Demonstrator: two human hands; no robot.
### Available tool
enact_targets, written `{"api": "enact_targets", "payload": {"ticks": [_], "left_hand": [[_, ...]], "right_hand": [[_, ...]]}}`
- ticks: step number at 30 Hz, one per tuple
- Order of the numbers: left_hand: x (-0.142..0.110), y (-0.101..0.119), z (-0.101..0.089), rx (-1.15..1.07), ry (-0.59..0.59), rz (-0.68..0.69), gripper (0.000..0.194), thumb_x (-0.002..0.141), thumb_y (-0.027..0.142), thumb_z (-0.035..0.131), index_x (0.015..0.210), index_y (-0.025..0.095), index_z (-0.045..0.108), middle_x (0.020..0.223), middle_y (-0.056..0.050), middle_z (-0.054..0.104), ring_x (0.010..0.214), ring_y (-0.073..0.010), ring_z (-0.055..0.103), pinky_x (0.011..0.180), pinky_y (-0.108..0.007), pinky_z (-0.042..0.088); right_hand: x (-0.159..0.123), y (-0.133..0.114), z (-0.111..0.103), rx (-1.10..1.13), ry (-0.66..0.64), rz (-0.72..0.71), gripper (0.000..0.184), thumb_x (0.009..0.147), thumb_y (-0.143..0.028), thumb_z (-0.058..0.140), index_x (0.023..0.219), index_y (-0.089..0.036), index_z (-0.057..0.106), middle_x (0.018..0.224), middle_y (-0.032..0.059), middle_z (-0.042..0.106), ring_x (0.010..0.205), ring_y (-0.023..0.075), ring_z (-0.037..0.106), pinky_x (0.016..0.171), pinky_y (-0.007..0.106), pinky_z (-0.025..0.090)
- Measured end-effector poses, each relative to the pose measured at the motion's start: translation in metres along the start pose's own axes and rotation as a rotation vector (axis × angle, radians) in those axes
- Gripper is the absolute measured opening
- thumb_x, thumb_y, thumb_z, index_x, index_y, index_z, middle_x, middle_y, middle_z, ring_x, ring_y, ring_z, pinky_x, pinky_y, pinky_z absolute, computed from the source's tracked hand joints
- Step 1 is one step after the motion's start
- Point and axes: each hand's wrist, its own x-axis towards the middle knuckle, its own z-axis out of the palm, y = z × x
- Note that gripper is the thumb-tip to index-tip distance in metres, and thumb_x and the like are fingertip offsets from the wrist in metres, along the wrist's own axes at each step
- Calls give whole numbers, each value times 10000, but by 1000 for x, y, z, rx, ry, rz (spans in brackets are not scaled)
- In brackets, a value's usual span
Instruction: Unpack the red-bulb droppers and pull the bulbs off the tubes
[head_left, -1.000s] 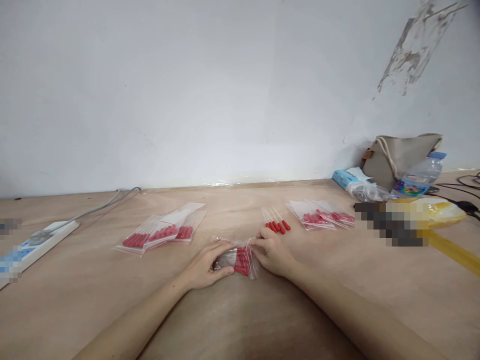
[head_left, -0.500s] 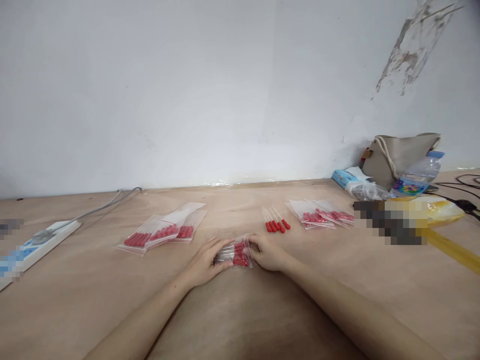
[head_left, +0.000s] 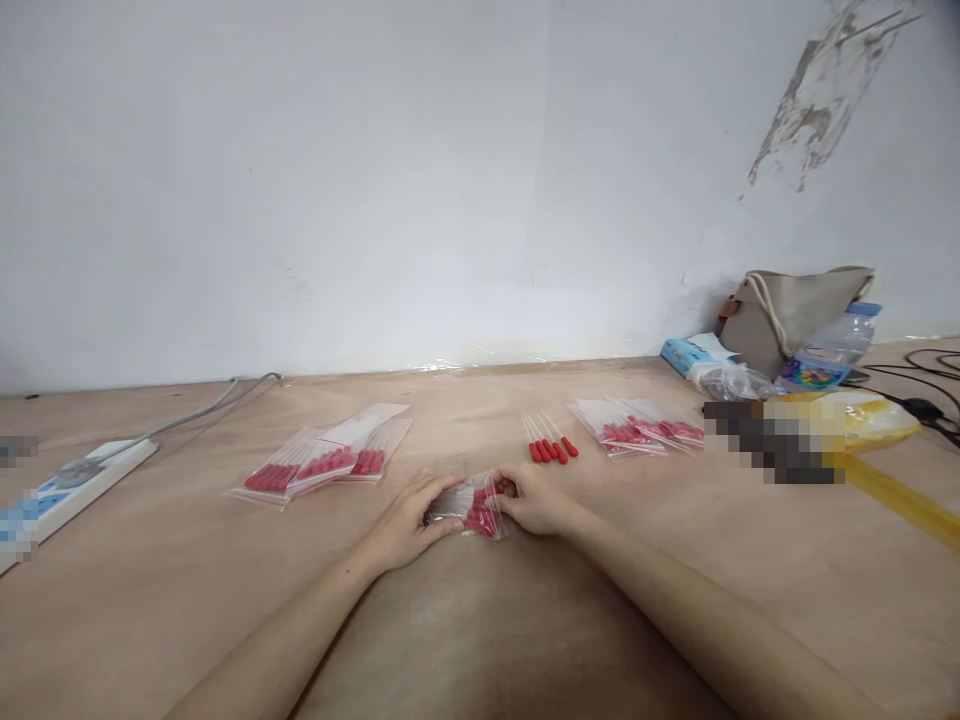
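Observation:
A clear zip bag (head_left: pixel 480 517) of droppers with red bulbs lies on the table between my hands. My left hand (head_left: pixel 409 522) is closed round the bag's left end, fingers along the far edge and thumb on the near edge. My right hand (head_left: pixel 534 502) pinches the bag's right end by the zip strip, close to the red bulbs; its fingertips are partly hidden. Just beyond it, several loose droppers (head_left: pixel 553 452) lie with their bulbs toward me and their thin stems pointing away.
Filled bags of red-bulbed droppers (head_left: pixel 326 462) overlap at left, and more bags (head_left: pixel 637 432) lie at right. A power strip (head_left: pixel 82 490) with a grey cable sits far left. Tissues (head_left: pixel 686 357), a grey bag (head_left: pixel 787 315), a plastic bottle (head_left: pixel 832 355) and yellow packaging (head_left: pixel 881 418) stand at right.
My right thumb and fingers have shifted slightly on the bag's right end, over the red bulbs. The bag has crumpled and tilted a little. My left hand stays nearly in place.

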Motion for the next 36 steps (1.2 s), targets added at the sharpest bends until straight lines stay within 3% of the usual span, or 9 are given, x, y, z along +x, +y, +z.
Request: {"api": "enact_targets", "payload": {"ticks": [5, 9, 15, 20, 23, 25, 28, 30, 36], "left_hand": [[1, 4, -3, -14, -19, -14, 501, 786, 428, 546, 1238, 244, 434, 1200, -52, 530, 1092, -205, 487, 922, -346, 401], [1, 4, -3, -6, -14, -21, 498, 782, 436, 549, 1229, 243, 445, 1186, -49, 538, 1083, -204, 489, 917, -344, 404], [-1, 1, -2, 10, 4, -23, 490, 786, 438, 540, 1222, 234, 447, 1191, -59, 532, 1087, -211, 487, 918, -358, 403], [-1, 2, -4, 44, 4, -24, 479, 786, 438, 542, 1209, 231, 455, 1167, -54, 541, 1058, -199, 498, 900, -338, 411], [-1, 3, -4, 52, 3, -17, 470, 786, 439, 542, 1199, 228, 463, 1149, -54, 548, 1045, -197, 503, 894, -335, 413], [0, 2, -4, 49, 8, -11, 461, 784, 440, 543, 1187, 227, 475, 1140, -57, 552, 1037, -203, 507, 885, -340, 417], [0, 2, -3, 39, 18, -5, 448, 780, 442, 544, 1169, 226, 491, 1126, -60, 559, 1022, -210, 514, 874, -348, 423], [0, 2, -3, 36, 20, -9, 441, 780, 443, 543, 1160, 225, 498, 1113, -61, 564, 1010, -211, 518, 865, -349, 427], [0, 4, -4, 39, 22, -6, 425, 781, 433, 544, 1153, 232, 510, 1092, -52, 573, 996, -205, 522, 855, -339, 424]], "right_hand": [[-2, -3, -15, -30, -17, 59, 96, 695, -170, 591, 779, -149, 634, 658, -3, 616, 587, 98, 525, 541, 207, 395], [-3, 4, -17, 132, -95, 66, 161, 650, -174, 644, 805, -145, 611, 709, 1, 618, 619, 102, 539, 567, 217, 424], [1, 8, -19, 397, -12, 142, 159, 662, -224, 641, 785, -146, 577, 652, -6, 612, 593, 96, 564, 591, 239, 467], [2, 12, -65, 561, 4, 261, 270, 589, -240, 703, 793, -135, 561, 667, 15, 643, 539, 96, 584, 542, 236, 484], [2, 18, -99, 562, 138, 252, 282, 597, -254, 696, 825, -142, 574, 620, 10, 637, 500, 94, 570, 473, 207, 448], [3, 21, -111, 548, 324, 171, 278, 613, -272, 685, 844, -154, 586, 700, 28, 657, 607, 117, 613, 554, 229, 484], [8, 24, -104, 360, 583, -19, 254, 681, -292, 632, 903, -171, 605, 852, 57, 667, 801, 152, 628, 725, 291, 501], [10, 27, -86, 119, 641, -138, 224, 743, -280, 568, 940, -183, 614, 888, 64, 667, 821, 161, 624, 767, 324, 495], [13, 45, -40, -538, 474, -427, 268, 843, -171, 418, 1021, -205, 616, 998, 81, 636, 909, 172, 585, 792, 317, 482]]}}
